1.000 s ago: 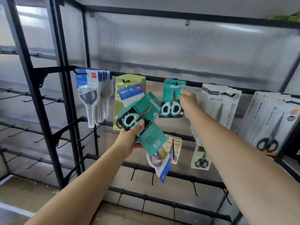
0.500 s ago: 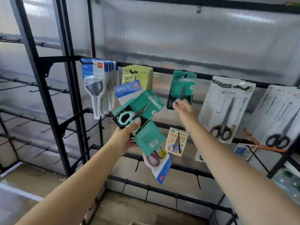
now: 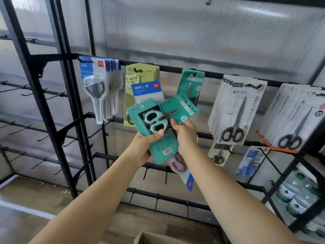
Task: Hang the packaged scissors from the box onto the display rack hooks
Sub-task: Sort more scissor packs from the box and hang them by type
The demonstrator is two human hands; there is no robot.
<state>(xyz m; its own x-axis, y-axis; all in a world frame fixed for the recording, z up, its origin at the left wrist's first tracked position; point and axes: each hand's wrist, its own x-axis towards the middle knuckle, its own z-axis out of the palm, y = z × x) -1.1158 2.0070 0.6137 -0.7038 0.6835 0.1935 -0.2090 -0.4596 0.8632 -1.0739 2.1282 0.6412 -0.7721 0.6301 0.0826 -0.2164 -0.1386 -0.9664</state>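
While both hands [image 3: 184, 136] grip teal scissor packs [image 3: 163, 120], cardboard box [image 3: 158, 238] below

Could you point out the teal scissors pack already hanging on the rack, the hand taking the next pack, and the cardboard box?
hanging teal pack [image 3: 190, 83]: head view, on its card's upper middle.
right hand [image 3: 184, 133]: head view, on its back.
cardboard box [image 3: 140, 238]: head view, on its near left flap.

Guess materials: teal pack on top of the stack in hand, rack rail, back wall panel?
Teal pack: looks like printed card with a clear plastic blister over the scissors, going by its flat matte face and glints. Rack rail: probably black painted metal, thin, rigid, dull sheen. Back wall panel: likely translucent ribbed plastic sheet; light glows through fine vertical ribs.
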